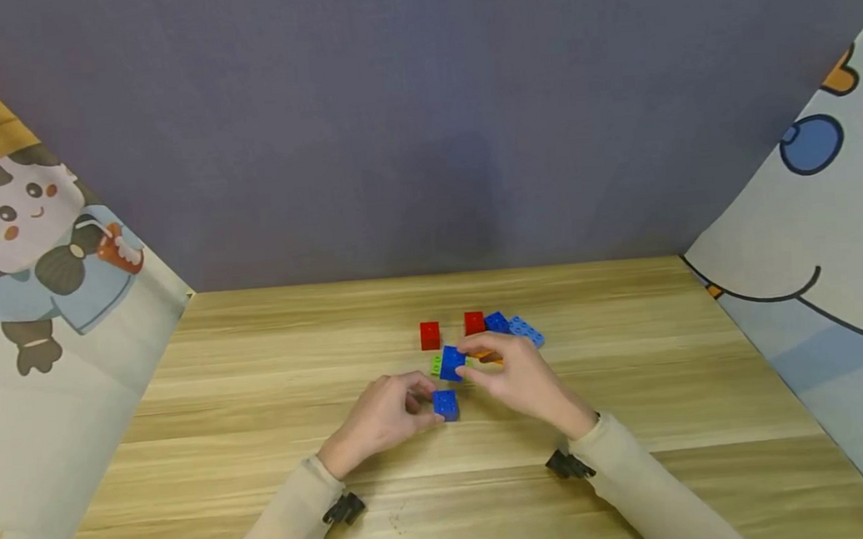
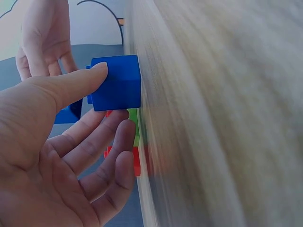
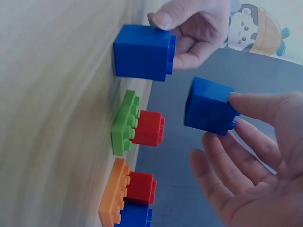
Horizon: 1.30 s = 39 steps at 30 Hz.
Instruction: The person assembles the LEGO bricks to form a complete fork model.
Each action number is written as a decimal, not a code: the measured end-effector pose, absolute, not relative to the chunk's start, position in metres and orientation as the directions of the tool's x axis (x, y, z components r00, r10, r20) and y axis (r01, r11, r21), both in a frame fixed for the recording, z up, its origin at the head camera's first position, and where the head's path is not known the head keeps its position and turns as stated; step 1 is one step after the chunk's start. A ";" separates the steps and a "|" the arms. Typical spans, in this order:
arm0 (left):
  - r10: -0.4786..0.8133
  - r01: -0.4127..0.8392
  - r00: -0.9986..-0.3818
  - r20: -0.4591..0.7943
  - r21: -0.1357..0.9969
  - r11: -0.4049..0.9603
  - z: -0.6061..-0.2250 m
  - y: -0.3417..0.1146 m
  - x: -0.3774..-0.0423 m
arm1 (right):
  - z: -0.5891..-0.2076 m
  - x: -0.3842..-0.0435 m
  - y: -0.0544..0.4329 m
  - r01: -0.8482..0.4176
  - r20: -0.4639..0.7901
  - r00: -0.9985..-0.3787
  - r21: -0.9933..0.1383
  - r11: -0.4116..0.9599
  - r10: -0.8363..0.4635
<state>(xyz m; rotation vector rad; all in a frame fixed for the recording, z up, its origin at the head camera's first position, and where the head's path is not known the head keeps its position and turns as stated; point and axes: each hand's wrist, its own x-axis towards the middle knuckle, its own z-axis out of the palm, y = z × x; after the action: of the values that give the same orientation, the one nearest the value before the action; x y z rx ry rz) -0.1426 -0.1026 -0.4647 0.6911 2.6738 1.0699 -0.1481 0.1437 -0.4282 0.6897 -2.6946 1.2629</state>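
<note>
Head view: The left grip pinches the lower blue block on the counter; the right grip pinches the raised blue block just beyond it. Forearms converge inward. Hold the lower block flat and steady.

Left wrist view: Place the left thumb clear of the studs.

Right wrist view: Right fingertips grasp the raised block near its studded end, underside free. It appears tilted; level it, clear of the green brick beyond the left grip.
</note>
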 end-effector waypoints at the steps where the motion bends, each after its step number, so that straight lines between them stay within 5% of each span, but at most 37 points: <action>1: 0.484 0.354 -0.875 0.005 0.688 0.633 -0.465 -0.103 -0.143 | -0.429 -0.147 0.144 -0.437 0.266 -0.893 -0.709 0.554 -0.363; 39: 0.485 0.361 -0.874 0.019 0.693 0.624 -0.471 -0.105 -0.148 | -0.454 -0.133 0.136 -0.465 0.227 -0.850 -0.747 0.476 -0.475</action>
<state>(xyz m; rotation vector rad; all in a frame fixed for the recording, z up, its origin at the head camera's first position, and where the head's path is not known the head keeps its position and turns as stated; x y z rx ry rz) -0.1478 -0.1047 -0.4709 0.7035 2.6749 1.0842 -0.1332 0.1360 -0.4536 0.8629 -2.7085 1.3648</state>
